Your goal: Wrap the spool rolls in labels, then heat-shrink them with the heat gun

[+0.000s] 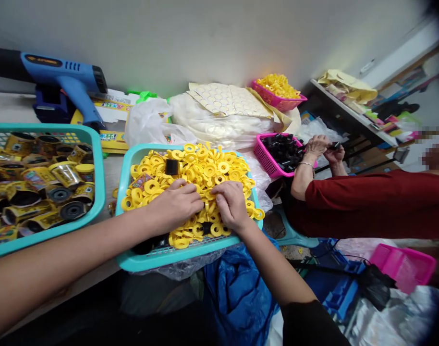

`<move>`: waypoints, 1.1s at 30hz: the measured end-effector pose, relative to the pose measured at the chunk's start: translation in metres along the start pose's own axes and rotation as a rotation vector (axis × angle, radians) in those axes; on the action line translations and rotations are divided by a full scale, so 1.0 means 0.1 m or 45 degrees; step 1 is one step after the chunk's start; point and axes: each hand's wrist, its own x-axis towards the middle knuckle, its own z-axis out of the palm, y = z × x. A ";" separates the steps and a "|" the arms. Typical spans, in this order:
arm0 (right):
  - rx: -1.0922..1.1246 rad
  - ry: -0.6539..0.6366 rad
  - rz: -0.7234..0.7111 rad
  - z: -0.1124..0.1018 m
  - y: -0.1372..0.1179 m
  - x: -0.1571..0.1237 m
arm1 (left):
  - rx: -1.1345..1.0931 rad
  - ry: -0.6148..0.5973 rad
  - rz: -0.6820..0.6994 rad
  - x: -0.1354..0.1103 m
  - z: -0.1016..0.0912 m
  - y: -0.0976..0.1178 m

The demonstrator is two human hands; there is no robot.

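Observation:
A turquoise basket [190, 259] in front of me is heaped with yellow plastic rings with small tabs [208, 169]. My left hand [178, 202] reaches over the heap from the left. Its fingers are bent and drawn together; their tips point down into the rings, so what they hold is hidden. On the right side of the heap, my right hand [233, 204] is curled, thumb and forefinger closed at a yellow ring. A black cylindrical piece [172, 166] sits on the heap behind my left hand. Another black part [206, 228] shows among the rings in front.
To the left stands a turquoise basket [101, 178] of yellow-labelled canisters, with a blue power tool [57, 72] behind it. Plastic bags [151, 122] lie along the wall. At right, a person in a red sleeve [367, 202] handles a black part beside a pink basket [268, 161].

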 end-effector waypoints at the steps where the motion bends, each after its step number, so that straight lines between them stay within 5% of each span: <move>1: 0.014 -0.014 0.010 0.00 0.00 0.00 | -0.029 -0.045 -0.043 0.02 -0.02 -0.01; 5: 0.052 -0.017 0.018 0.03 0.02 0.00 | -0.057 -0.224 -0.160 0.11 -0.09 0.02; 16: 0.125 0.106 -0.049 -0.10 -0.15 0.12 | -0.270 -0.308 -0.357 0.06 -0.35 -0.10; 21: -0.061 -0.193 -0.038 -0.04 -0.35 0.08 | -0.278 -0.190 -0.386 0.01 -0.27 -0.01; 25: -0.151 -0.228 0.081 0.11 -0.42 0.02 | -0.299 -0.080 -0.574 0.00 -0.31 0.01; 30: -0.191 -0.150 0.199 0.26 -0.50 0.10 | -0.368 -0.005 -0.548 -0.19 -0.71 -0.05; 33: -0.094 0.038 0.174 0.21 -0.60 0.12 | -0.509 0.242 -0.609 -0.72 -1.07 0.09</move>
